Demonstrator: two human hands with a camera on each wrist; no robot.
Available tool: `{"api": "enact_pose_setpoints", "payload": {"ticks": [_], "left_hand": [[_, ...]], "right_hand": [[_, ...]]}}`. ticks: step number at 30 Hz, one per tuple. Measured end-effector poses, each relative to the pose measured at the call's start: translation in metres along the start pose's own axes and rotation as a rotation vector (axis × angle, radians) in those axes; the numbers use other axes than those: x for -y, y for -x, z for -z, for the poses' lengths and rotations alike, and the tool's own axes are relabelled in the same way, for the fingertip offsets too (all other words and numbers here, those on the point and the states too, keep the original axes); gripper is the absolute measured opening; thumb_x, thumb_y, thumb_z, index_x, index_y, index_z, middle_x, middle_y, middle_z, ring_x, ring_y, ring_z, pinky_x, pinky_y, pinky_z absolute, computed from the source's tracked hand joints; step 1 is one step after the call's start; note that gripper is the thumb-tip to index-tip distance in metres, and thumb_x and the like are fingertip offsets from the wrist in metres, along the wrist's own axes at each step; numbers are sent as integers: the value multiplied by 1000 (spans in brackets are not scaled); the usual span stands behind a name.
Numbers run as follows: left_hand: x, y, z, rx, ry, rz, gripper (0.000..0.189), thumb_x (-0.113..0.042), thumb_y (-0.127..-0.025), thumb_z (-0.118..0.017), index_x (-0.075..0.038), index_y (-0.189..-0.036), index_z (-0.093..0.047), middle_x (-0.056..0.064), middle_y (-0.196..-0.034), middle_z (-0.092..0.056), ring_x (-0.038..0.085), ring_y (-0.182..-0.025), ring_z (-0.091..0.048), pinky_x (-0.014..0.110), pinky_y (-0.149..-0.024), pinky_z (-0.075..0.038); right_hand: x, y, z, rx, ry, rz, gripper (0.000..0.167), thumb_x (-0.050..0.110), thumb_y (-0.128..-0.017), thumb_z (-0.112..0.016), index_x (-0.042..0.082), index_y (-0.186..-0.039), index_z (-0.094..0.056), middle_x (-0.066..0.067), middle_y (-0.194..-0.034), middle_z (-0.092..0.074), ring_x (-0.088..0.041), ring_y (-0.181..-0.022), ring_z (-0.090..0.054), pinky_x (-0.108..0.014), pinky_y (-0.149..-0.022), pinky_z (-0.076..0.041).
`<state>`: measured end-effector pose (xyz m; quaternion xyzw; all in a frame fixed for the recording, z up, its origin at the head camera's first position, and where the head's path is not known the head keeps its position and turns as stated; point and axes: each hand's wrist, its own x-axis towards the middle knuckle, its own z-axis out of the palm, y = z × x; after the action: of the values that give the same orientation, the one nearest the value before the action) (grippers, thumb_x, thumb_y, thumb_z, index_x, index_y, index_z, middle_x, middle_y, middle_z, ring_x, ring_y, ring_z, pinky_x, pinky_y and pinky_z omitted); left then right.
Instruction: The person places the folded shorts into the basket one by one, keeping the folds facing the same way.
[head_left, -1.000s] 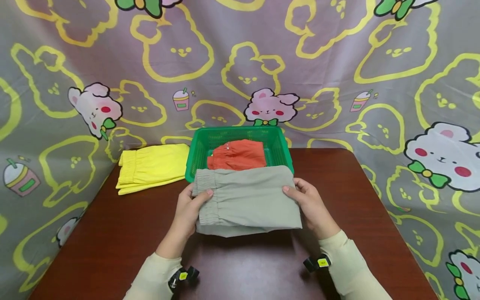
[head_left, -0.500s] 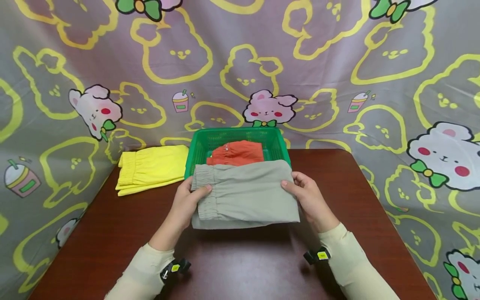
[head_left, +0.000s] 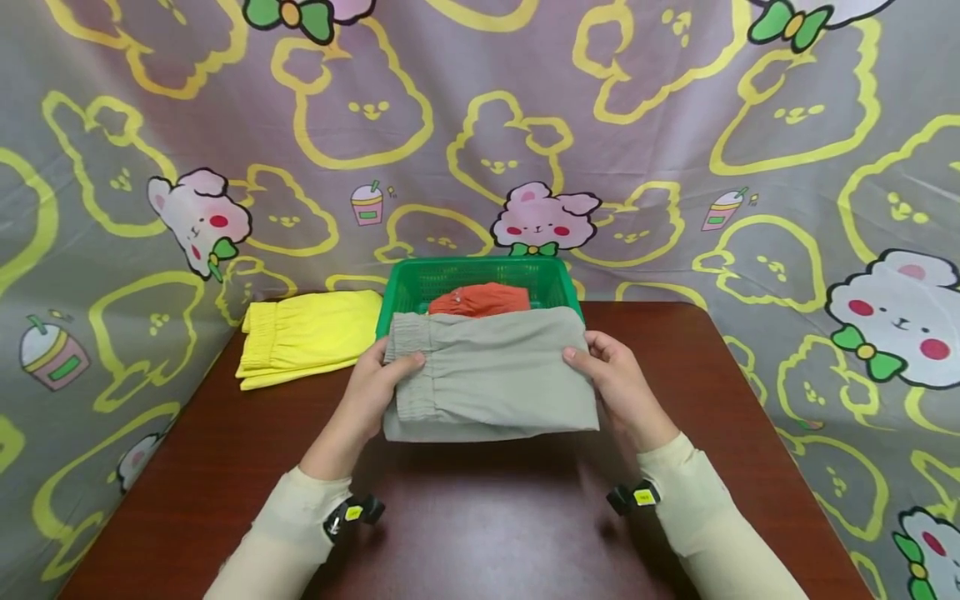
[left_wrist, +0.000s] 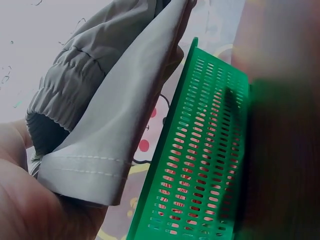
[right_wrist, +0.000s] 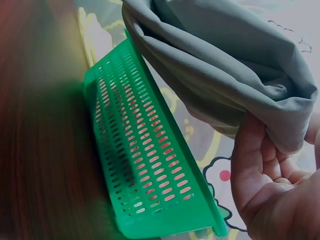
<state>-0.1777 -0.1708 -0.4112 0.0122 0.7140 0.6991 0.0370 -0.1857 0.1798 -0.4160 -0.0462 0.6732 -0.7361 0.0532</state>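
Note:
Folded grey shorts (head_left: 495, 375) with a gathered elastic waistband hang between my two hands, held up in front of the green basket (head_left: 558, 279). My left hand (head_left: 375, 392) pinches the waistband end, thumb on top. At the opposite end my right hand (head_left: 618, 387) grips the fold, its thumb over the front and its fingers beneath, as the right wrist view shows. Inside the basket lies an orange-red folded garment (head_left: 483, 298), partly hidden behind the grey shorts. In both wrist views the shorts are apart from the slotted basket wall (left_wrist: 200, 150).
Yellow folded shorts (head_left: 311, 337) lie on the brown table (head_left: 480, 533) left of the basket. A patterned cloth curtain (head_left: 637, 100) hangs close behind the basket and along both sides of the table.
Both hands have carried the grey shorts forward toward the basket, covering more of the orange-red garment. The yellow shorts and the basket stay where they were.

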Motion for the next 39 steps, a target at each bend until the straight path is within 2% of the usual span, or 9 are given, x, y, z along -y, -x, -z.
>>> {"api": "enact_pose_setpoints", "payload": {"ticks": [9,21,27,39], "left_hand": [[-3,-9,3,15,27,17,48,-25,-100,-66,-9,-143,-53,2,-121,-65,14,-100,-66,28,-83,-56],[-8,-20,12,-43,-5,47,48,-31,-96,-73,-6,-135,-61,-4,-101,-72,12,-84,-70,27,-74,-58],[-8,-31,13,-56,-22,71,53,-35,-94,-74,-7,-137,-61,-4,-102,-73,11,-83,-71,26,-74,-58],[-8,-56,11,-72,37,87,51,-29,-96,-72,-4,-137,-60,-3,-102,-72,10,-84,-70,25,-75,-57]], "right_hand": [[4,-15,1,15,21,-12,30,27,-97,-72,6,-115,-62,1,-91,-65,-14,-82,-67,-30,-70,-59],[5,-37,-3,15,54,-15,33,27,-98,-71,5,-120,-62,0,-93,-66,-13,-85,-68,-32,-71,-60],[5,-48,-2,15,61,-32,37,29,-98,-70,2,-122,-60,1,-92,-65,-13,-84,-68,-32,-71,-60],[9,-65,0,-1,118,-59,45,34,-98,-70,6,-131,-59,0,-100,-66,-12,-87,-67,-32,-73,-60]]}}
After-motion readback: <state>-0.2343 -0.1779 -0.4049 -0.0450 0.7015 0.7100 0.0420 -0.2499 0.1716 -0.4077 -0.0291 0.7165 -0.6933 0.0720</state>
